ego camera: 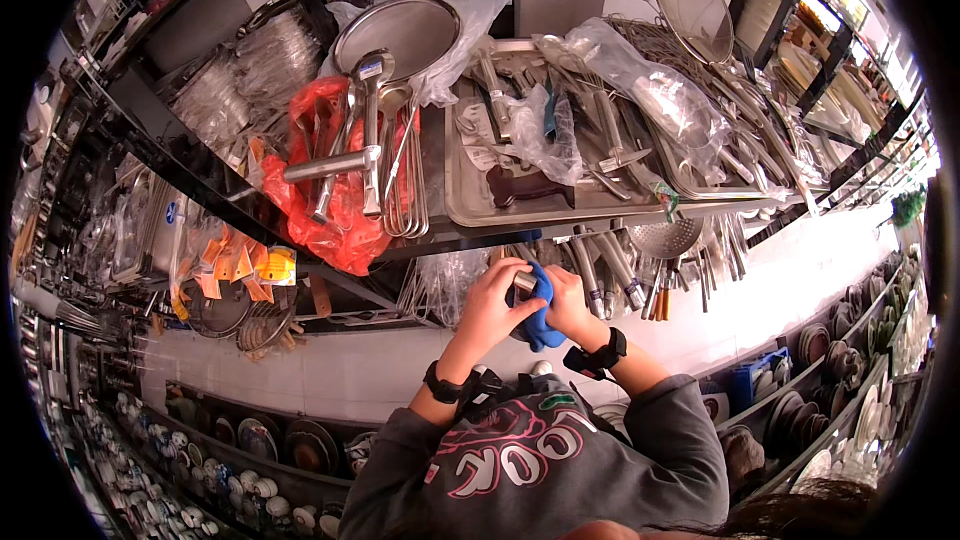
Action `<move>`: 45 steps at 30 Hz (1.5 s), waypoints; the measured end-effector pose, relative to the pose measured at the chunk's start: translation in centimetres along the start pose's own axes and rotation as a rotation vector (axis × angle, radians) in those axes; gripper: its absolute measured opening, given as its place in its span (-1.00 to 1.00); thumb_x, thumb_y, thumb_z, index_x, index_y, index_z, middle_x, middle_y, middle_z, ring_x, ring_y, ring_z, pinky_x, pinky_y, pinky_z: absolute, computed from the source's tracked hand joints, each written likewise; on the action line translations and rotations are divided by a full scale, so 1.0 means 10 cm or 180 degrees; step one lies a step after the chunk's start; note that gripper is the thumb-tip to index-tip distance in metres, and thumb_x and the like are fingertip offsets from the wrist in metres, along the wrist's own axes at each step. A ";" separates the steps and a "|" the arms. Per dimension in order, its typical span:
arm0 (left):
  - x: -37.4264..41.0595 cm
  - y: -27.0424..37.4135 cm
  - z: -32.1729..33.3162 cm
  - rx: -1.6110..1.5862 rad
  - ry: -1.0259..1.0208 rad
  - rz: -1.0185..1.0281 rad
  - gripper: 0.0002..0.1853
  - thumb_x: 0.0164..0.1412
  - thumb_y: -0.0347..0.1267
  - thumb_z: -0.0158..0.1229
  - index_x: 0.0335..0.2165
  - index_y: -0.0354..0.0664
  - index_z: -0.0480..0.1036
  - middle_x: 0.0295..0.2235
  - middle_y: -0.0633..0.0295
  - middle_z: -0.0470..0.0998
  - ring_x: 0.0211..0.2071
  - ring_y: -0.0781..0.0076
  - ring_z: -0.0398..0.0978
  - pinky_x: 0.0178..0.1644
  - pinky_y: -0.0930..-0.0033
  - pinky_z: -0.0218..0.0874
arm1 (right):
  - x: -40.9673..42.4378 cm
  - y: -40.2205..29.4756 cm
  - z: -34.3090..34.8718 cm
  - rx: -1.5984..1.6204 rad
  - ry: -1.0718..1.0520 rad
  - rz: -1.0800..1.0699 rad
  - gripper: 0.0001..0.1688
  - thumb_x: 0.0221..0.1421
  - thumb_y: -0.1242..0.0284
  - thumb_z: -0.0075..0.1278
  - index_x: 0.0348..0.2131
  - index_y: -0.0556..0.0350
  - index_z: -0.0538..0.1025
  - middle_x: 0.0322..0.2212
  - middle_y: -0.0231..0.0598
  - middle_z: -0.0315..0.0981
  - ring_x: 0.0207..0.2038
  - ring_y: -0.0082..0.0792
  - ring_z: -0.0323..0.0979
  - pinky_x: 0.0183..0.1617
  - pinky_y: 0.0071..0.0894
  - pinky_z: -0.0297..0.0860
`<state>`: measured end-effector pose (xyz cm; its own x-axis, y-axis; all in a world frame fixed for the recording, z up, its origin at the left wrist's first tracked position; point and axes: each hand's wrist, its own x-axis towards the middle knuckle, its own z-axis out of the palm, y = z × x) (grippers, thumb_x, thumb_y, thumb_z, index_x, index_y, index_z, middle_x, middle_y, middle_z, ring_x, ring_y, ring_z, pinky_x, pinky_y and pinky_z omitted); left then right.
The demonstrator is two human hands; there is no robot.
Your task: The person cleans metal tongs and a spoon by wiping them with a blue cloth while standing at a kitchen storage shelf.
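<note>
In front of my body, my left hand point(496, 292) grips a short metal cylinder point(525, 281), perhaps the handle end of a utensil; the rest of it is hidden. My right hand point(566, 300) holds a blue cloth point(541, 315) against that metal piece, and the cloth hangs below the fingers. Both hands are close together, just off the shelf's front edge. Above them on the shelf stands a metal tray point(469, 217) with loose utensils and plastic wrapping. Left of the tray, metal ladles and a whisk point(405, 202) lie on a red plastic bag point(330, 240).
A round sieve point(397, 34) sits at the back of the shelf, and a wire strainer point(691, 7) leans up at the right. Utensil handles point(619, 259) jut from a lower shelf beside my right hand. Low shelves with plates point(311, 446) and bowls stand behind me.
</note>
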<state>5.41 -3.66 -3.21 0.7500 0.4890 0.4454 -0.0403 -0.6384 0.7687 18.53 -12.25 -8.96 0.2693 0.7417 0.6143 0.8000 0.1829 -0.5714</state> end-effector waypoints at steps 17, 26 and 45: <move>0.10 0.07 -0.18 0.0440 -0.0298 0.0191 -0.61 -0.16 -0.33 0.26 -0.29 -0.23 0.40 -0.31 0.15 0.46 -0.25 0.13 0.40 -0.14 0.23 0.21 | -0.12 0.21 0.00 -0.0465 -0.0431 0.0334 -0.61 -0.34 0.49 0.02 -0.35 0.23 0.44 -0.53 -0.13 0.40 -0.47 -0.08 0.40 -0.40 -0.22 0.35; 0.11 -0.05 -0.17 0.0481 -0.0732 0.0576 -0.63 -0.16 -0.31 0.25 -0.31 -0.20 0.41 -0.32 0.16 0.45 -0.26 0.13 0.37 -0.14 0.23 0.20 | -0.10 0.19 0.01 -0.0288 -0.0443 0.0019 -0.60 -0.36 0.40 0.10 -0.39 0.19 0.43 -0.58 -0.13 0.37 -0.50 -0.07 0.39 -0.43 -0.23 0.34; 0.37 -0.24 -0.38 -0.0697 -0.2044 0.0272 -0.58 -0.16 -0.56 0.17 -0.20 -0.22 0.40 -0.25 0.16 0.44 -0.18 0.25 0.40 -0.05 0.32 0.19 | -0.01 0.01 -0.18 0.1107 -0.1076 0.0793 -0.74 -0.21 0.49 0.06 -0.42 0.24 0.42 -0.52 -0.02 0.40 -0.41 -0.01 0.42 -0.35 -0.30 0.32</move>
<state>5.78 1.91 -1.69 0.9785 -0.0507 0.2001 -0.1989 -0.4910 0.8482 19.57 -13.51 -8.12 0.1947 0.9456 0.2608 0.4941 0.1351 -0.8588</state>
